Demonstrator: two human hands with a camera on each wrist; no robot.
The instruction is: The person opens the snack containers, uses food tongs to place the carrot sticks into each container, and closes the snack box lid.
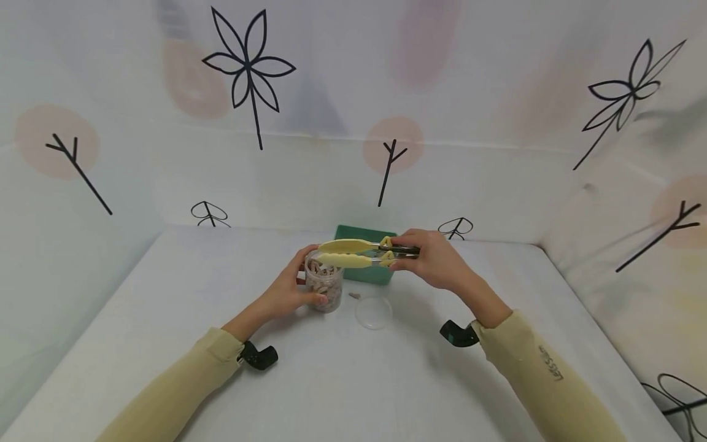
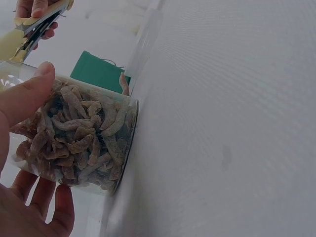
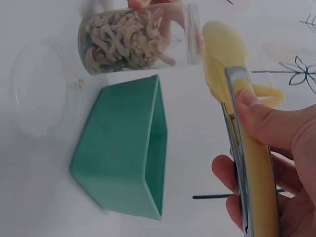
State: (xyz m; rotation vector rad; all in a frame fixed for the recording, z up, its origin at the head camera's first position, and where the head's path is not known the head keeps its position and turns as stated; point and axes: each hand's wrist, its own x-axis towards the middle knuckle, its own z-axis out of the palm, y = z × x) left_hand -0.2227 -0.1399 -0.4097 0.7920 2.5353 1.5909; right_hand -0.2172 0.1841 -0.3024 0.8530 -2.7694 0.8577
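My left hand (image 1: 288,291) holds a clear jar (image 1: 327,293) upright on the table, thumb on the near side and fingers around the far side. Brown, curled dried pieces (image 2: 81,133) fill much of the jar, which has no lid on it. Yellow-tipped tongs (image 1: 350,261) are gripped in my right hand (image 1: 439,261). Their two heads hang over the jar's mouth, slightly apart, and I see nothing between them. In the right wrist view the thumb presses on the yellow handle (image 3: 259,187) while the fingers curl around the other side.
Behind the tongs stands a green open-topped box (image 3: 113,143). A round clear lid (image 1: 374,313) lies on the white table in front of it, with one small loose piece (image 1: 355,296) nearby. Patterned white cloth walls (image 1: 331,178) surround the table.
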